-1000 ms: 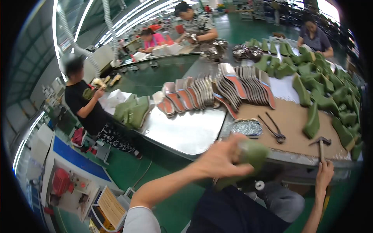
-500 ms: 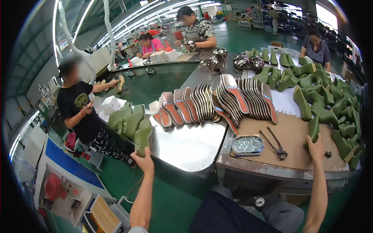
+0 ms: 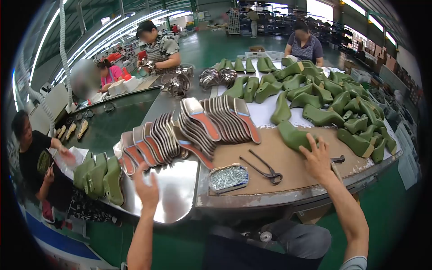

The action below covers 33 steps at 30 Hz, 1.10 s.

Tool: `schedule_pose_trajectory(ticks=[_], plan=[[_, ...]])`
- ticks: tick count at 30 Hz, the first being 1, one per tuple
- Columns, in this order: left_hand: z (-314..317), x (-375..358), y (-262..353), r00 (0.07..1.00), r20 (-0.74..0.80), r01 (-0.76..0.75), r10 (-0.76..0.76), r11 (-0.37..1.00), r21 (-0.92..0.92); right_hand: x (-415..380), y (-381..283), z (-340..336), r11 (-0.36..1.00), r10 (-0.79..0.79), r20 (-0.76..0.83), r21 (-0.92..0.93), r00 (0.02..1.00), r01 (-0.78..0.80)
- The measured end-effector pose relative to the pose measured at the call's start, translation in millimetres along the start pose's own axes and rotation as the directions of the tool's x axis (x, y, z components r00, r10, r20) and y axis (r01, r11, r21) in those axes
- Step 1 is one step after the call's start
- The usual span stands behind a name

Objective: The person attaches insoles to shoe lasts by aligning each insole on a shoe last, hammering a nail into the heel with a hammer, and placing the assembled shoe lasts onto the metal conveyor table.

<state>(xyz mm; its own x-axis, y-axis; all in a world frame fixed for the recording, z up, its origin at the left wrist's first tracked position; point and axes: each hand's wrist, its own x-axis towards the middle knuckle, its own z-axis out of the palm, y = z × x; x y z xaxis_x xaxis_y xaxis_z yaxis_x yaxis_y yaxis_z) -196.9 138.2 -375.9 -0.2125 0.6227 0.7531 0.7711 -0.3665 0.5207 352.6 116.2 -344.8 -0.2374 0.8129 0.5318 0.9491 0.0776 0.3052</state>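
Note:
My left hand (image 3: 147, 189) is raised over the shiny metal surface (image 3: 173, 193), fingers apart with nothing in them, close to the left end of the row of red-and-silver insoles (image 3: 144, 146). Several green shoe lasts (image 3: 113, 180) stand together to its left. On the brown board (image 3: 288, 175), a single green last (image 3: 291, 136) lies under the fingertips of my right hand (image 3: 317, 157). Those fingers are spread and touch its near side without wrapping round it.
A tray of nails (image 3: 228, 178) and pincers (image 3: 265, 168) lie on the board. A hammer (image 3: 337, 164) is right of my right hand. Many green lasts (image 3: 321, 116) are heaped at the right. A person in black (image 3: 33, 157) stands at the left; others work farther back.
The view has turned right. My left hand has let go of a green last, which now stands with the others at the left. My right hand's fingers have spread over the last on the board.

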Motion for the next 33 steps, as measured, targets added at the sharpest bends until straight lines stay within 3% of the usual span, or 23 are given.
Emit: schedule_pose_trajectory(ticks=[1,2,4,5,8,10,12,13,14,15,16,17,18,20,22,23,24,25,26,27,28,30,33], plan=[[24,8,28,0.992,0.127,0.015,-0.008,0.999,-0.052,1,-2,-10,0.992,-0.041,-0.009,0.119,0.999,0.041],[53,14,42,0.978,0.209,0.003,0.023,0.993,-0.12,2,3,-2,0.96,0.109,0.032,0.256,0.994,-0.114],[107,24,76,0.935,0.355,0.092,-0.007,0.97,-0.226,4,13,24,0.77,0.372,0.176,0.49,0.911,-0.409],[134,30,83,0.927,0.374,0.064,-0.011,0.989,-0.132,3,16,30,0.717,0.402,0.268,0.503,0.876,-0.483],[197,55,93,0.931,0.346,-0.004,-0.116,0.945,0.328,9,15,23,0.741,0.343,0.324,0.483,0.882,-0.466],[209,78,109,0.862,0.414,0.097,-0.293,0.896,0.433,21,26,14,0.834,0.342,0.417,0.279,0.842,-0.476],[228,88,77,0.811,0.48,0.122,-0.335,0.899,0.422,34,40,11,0.887,0.354,0.509,0.083,0.785,-0.454],[225,92,80,0.803,0.473,0.181,-0.364,0.904,0.388,34,46,23,0.928,0.368,0.379,-0.095,0.849,-0.36],[219,95,81,0.792,0.467,0.239,-0.393,0.903,0.356,37,48,36,0.936,0.344,0.274,-0.022,0.898,-0.352],[239,89,44,0.888,0.372,0.203,-0.269,0.957,0.207,44,49,48,0.943,0.32,0.16,0.043,0.934,-0.33],[260,86,-4,0.899,0.39,0.241,-0.201,0.969,-0.058,51,50,57,0.951,0.295,0.04,0.089,0.955,-0.297],[224,96,43,0.763,0.561,0.47,-0.322,0.872,-0.138,60,44,64,0.929,0.309,0.009,0.212,0.951,-0.304],[217,94,53,0.726,0.599,0.593,-0.338,0.749,-0.296,69,36,66,0.894,0.334,-0.021,0.323,0.942,-0.31],[219,93,25,0.717,0.625,0.673,-0.308,0.541,-0.505,84,36,60,0.849,0.293,-0.038,0.47,0.955,-0.242],[195,88,38,0.757,0.574,0.654,-0.313,0.38,-0.655,88,74,73,0.781,0.432,0.025,0.49,0.902,-0.387],[175,83,50,0.763,0.568,0.646,-0.308,0.334,-0.686,90,92,83,0.735,0.493,0.058,0.506,0.868,-0.452],[156,77,65,0.77,0.562,0.636,-0.302,0.29,-0.715,84,117,85,0.75,0.557,0.038,0.406,0.83,-0.522],[142,71,80,0.805,0.499,0.588,-0.321,0.322,-0.742,71,148,99,0.79,0.574,-0.028,0.281,0.818,-0.545],[132,65,87,0.834,0.434,0.542,-0.341,0.357,-0.761,57,174,104,0.756,0.632,0.034,0.194,0.774,-0.625],[124,57,77,0.806,0.482,0.588,-0.344,0.371,-0.718,39,198,119,0.727,0.681,0.083,0.048,0.728,-0.685],[113,48,61,0.777,0.521,0.628,-0.353,0.391,-0.673,29,213,119,0.742,0.653,0.231,-0.003,0.722,-0.67],[100,43,64,0.745,0.529,0.666,-0.405,0.418,-0.618,33,203,133,0.787,0.616,0.109,-0.024,0.781,-0.617],[96,26,125,0.705,0.496,0.703,-0.507,0.401,-0.588,56,205,163,0.699,0.676,0.417,-0.104,0.607,-0.708]])
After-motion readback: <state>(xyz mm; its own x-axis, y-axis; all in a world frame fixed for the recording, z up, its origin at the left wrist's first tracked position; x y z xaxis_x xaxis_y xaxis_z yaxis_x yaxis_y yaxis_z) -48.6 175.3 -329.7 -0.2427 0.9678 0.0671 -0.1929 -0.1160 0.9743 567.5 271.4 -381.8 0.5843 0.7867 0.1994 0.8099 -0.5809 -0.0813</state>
